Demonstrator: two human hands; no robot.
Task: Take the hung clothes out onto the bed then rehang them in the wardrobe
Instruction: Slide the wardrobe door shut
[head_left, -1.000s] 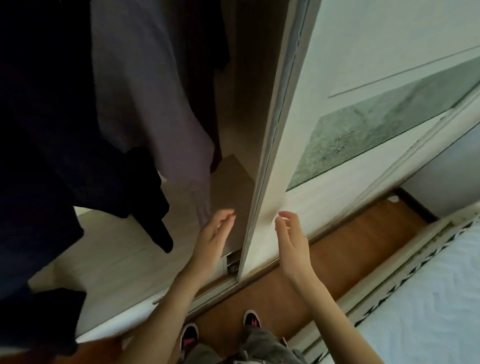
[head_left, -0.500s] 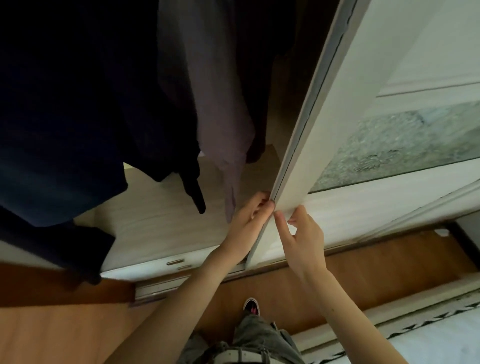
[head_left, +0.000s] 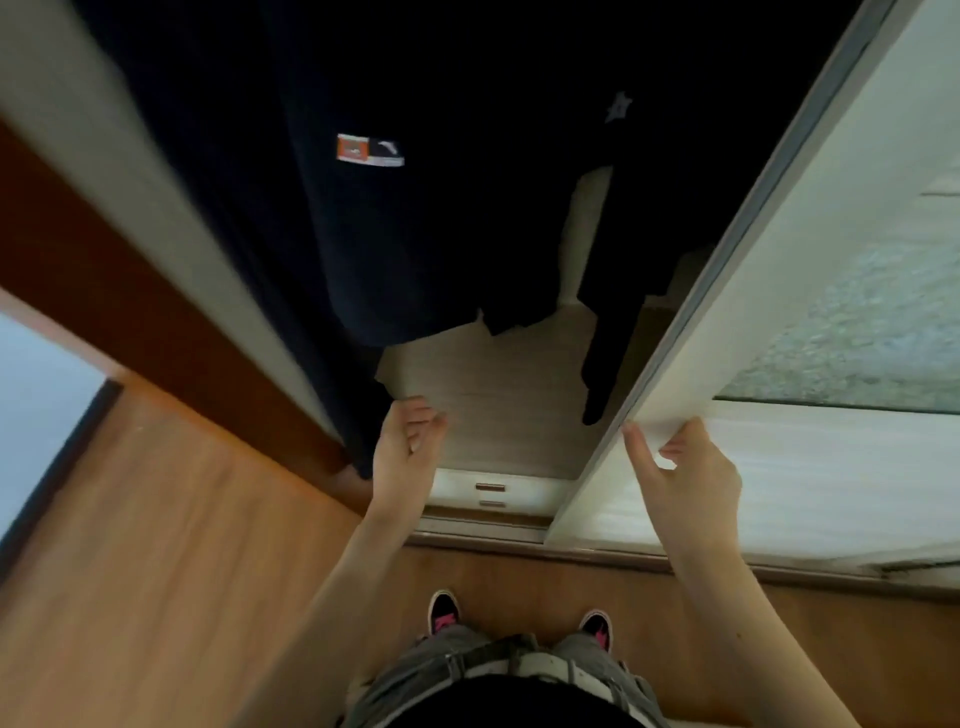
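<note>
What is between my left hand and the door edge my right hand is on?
In the head view, only the pale wardrobe floor and one dangling dark sleeve lie between the left hand and the sliding door under the right hand.

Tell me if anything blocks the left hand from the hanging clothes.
Nothing visible does. The left hand is at the open wardrobe, just below the dark hanging clothes. The sliding door is off to the right, its edge held by the right hand.
</note>
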